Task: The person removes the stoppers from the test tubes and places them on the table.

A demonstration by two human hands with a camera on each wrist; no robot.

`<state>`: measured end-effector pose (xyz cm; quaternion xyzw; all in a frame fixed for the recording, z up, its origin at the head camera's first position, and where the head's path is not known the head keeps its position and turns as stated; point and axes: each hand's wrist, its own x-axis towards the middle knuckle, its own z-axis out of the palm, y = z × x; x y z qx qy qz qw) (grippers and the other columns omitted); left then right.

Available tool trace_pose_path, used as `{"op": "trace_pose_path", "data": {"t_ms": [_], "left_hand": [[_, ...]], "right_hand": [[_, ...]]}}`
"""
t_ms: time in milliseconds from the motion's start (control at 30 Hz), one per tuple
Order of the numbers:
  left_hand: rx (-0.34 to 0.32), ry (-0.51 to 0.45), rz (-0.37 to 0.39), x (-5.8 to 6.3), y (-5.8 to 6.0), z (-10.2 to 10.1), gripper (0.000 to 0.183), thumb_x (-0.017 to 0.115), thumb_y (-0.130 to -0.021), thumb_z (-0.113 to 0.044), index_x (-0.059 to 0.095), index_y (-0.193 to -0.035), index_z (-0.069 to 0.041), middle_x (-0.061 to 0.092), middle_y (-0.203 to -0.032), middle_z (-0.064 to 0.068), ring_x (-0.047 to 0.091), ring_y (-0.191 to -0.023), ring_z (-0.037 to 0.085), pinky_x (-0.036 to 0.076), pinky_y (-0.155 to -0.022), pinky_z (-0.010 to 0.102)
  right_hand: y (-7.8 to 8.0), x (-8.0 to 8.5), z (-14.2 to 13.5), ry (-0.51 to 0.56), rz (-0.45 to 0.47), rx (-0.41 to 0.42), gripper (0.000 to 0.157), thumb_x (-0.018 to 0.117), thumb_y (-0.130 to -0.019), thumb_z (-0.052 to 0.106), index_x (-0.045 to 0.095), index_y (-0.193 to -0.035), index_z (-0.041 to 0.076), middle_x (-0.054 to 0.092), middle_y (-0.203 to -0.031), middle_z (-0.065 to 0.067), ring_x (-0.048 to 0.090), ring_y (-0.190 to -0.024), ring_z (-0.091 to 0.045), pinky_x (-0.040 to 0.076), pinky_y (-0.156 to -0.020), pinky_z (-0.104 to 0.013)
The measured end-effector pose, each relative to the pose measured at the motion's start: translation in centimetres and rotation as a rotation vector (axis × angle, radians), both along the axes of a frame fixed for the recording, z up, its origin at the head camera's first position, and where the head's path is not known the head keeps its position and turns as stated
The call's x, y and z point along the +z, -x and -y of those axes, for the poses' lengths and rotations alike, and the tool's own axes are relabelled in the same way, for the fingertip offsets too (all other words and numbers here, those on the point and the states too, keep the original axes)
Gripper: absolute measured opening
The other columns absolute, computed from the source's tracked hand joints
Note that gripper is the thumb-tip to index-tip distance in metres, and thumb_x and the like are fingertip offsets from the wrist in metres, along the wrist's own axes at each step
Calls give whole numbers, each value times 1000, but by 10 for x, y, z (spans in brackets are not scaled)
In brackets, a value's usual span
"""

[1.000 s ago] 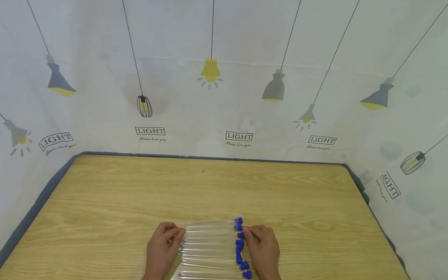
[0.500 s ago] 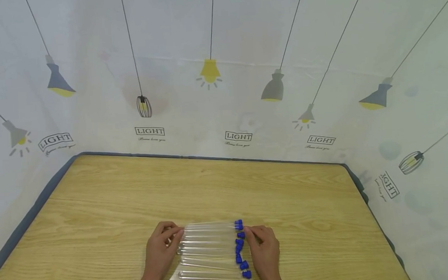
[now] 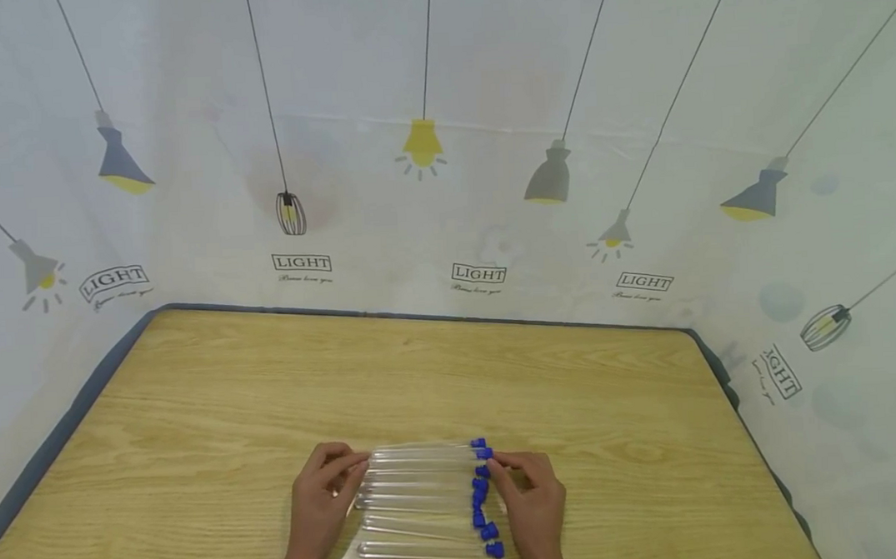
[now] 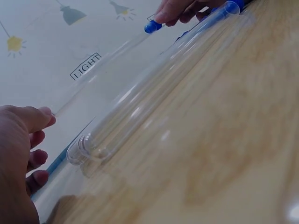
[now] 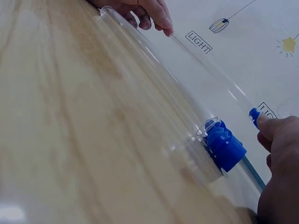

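A clear test tube (image 4: 101,73) with a blue cap (image 5: 254,116) is held by its two ends, raised over the others in both wrist views. My left hand (image 3: 321,503) pinches its rounded end between thumb and fingertips. At the other end, my right hand (image 3: 534,499) grips the cap with thumb and forefinger. Several more capped test tubes (image 3: 422,551) lie side by side on the wooden table (image 3: 272,379), their blue caps (image 3: 494,550) all toward the right. One tube lies just beyond the held one in the head view.
The table's dark blue edging (image 3: 465,318) runs along its far side. A pale wall sheet (image 3: 386,232) printed with lamps and the word LIGHT rises behind it and at both sides.
The held tube's blue cap has shifted slightly right with my right hand, out of line with the farthest tube's cap. My left hand stays nearly in place.
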<state>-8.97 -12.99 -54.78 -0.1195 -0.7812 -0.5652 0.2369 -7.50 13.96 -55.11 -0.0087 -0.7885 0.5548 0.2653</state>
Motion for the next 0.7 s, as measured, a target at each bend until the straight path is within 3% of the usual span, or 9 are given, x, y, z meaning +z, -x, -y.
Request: {"op": "trace_pose_path", "data": {"t_ms": [200, 467, 600, 700], "left_hand": [[-85, -124, -18, -2, 1, 0, 19, 72, -77, 13, 71, -92, 1, 63, -91, 11, 60, -74, 12, 51, -62, 17], [-157, -365, 214, 2, -2, -1, 16, 71, -83, 5, 67, -98, 4, 67, -82, 21, 66, -71, 19, 54, -64, 26], [-217, -428, 240, 3, -3, 1, 17, 68, -84, 6, 63, -100, 9, 67, -83, 24, 67, -72, 21, 56, -66, 30], [-256, -449, 214, 2, -2, 2, 16, 66, -84, 9, 62, -100, 11, 68, -84, 23, 68, -74, 23, 56, -66, 32]], "right_hand": [[-1, -1, 0, 96, -41, 39, 13, 78, -80, 12, 74, -92, 17, 66, -91, 0, 60, -90, -16, 46, -81, -21], [-1, 3, 1, 248, -84, 153, 13, 76, -79, -2, 71, -89, 3, 66, -102, -15, 62, -98, -24, 46, -91, -26], [-4, 7, 3, 350, -48, 207, 9, 74, -81, -3, 69, -89, -3, 65, -105, -23, 64, -98, -27, 51, -86, -29], [-5, 9, 4, 385, -42, 233, 9, 73, -81, -5, 68, -88, -6, 65, -104, -27, 66, -95, -27, 53, -81, -30]]}}
